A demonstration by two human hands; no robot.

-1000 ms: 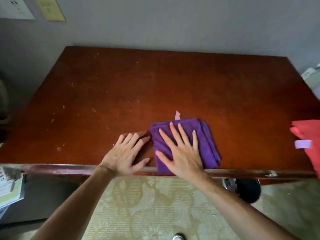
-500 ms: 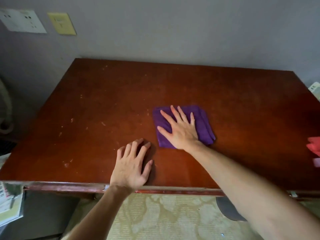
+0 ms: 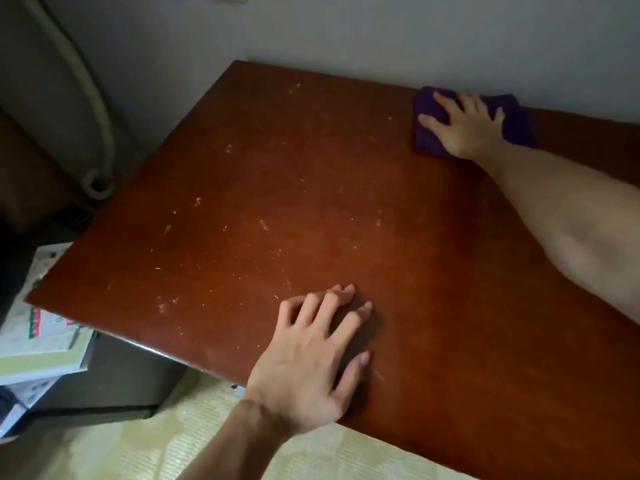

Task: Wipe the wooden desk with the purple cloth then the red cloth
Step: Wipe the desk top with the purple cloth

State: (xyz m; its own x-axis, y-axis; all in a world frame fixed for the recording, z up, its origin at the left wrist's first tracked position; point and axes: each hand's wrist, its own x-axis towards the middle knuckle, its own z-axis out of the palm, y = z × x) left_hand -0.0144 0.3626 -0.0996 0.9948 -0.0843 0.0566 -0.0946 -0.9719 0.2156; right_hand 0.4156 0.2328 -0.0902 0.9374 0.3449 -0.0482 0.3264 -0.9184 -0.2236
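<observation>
Bracing near, wiping far across the reddish-brown wooden desk (image 3: 311, 202).

The left hand (image 3: 311, 362) lies flat by the front edge, fingers spread, holding nothing, probably steadying the reach. By the far edge at the wall, the right hand (image 3: 464, 128) presses open-palmed on the folded, fuzzy purple cloth (image 3: 519, 123).

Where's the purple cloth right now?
In the head view, the purple cloth lies at the desk's far edge against the wall, upper right of frame, pressed flat under the right hand. The left hand rests near the front edge.
</observation>
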